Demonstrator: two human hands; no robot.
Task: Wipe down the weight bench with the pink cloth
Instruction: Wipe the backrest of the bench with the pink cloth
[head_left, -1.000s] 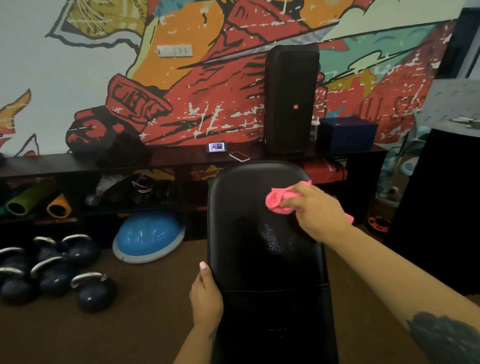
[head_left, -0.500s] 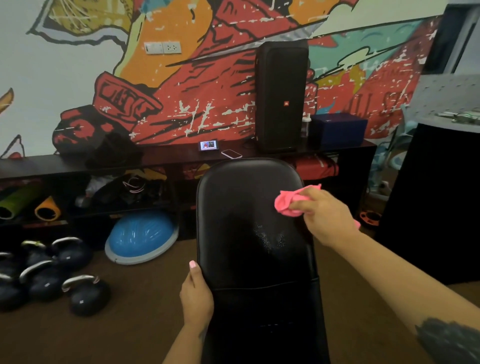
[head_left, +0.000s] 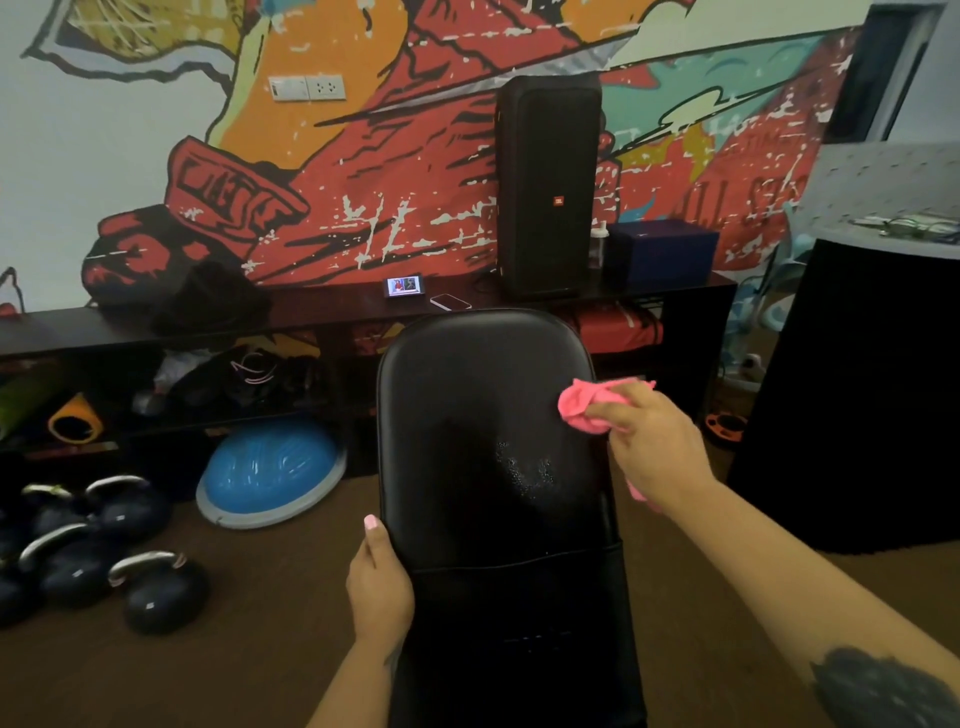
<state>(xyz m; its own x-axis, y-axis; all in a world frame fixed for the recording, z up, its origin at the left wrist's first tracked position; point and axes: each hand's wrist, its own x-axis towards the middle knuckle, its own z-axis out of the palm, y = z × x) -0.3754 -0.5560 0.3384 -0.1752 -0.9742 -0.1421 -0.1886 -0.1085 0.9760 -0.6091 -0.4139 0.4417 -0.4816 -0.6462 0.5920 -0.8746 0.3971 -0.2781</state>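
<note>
Wiping near the right edge of the weight bench (head_left: 483, 415), the right hand (head_left: 657, 447) grips the bunched pink cloth (head_left: 589, 405) — it could slide off the slick black vinyl and miss the wet beaded patch mid-pad. The left hand (head_left: 379, 587) clasps the pad's rounded left edge.

Dim indoor shot, soft even light, no hard shadows. Mural wall (head_left: 156, 156) upper left is the brightest area; floor (head_left: 234, 649) and lower shelf (head_left: 130, 410) at left go murky, detail lost. Black bench pad (head_left: 483, 415) mid-frame mostly crushed black w/ faint speckled sheen at center-right. Wide-angle bend at edges, esp. right side. Overall slightly soft, grainy.
</note>
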